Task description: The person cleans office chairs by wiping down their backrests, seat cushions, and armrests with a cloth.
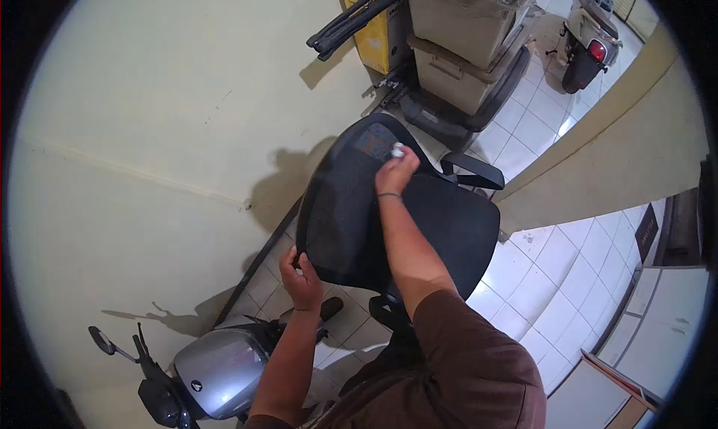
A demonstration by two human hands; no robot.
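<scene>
- A black chair (456,216) is standing on the tiled floor (550,268) beside the pale wall (149,92), its mesh backrest (336,212) facing the person.
- The right hand (397,173) is pinching a small white object (397,151) between closed fingers, holding it at the backrest near a multicoloured patch (376,142).
- The left hand (302,279) is gripping the backrest's near left corner, fingers curling about the rim.
- An armrest (479,172) is jutting out from the chair's far side.
- A silver scooter (217,377) is standing close by at lower left.
- Beyond the chair, lidded bins (460,85) are sitting stacked, a yellow box (374,40) resting beside them.
- Another scooter (591,40) is standing farther off.
</scene>
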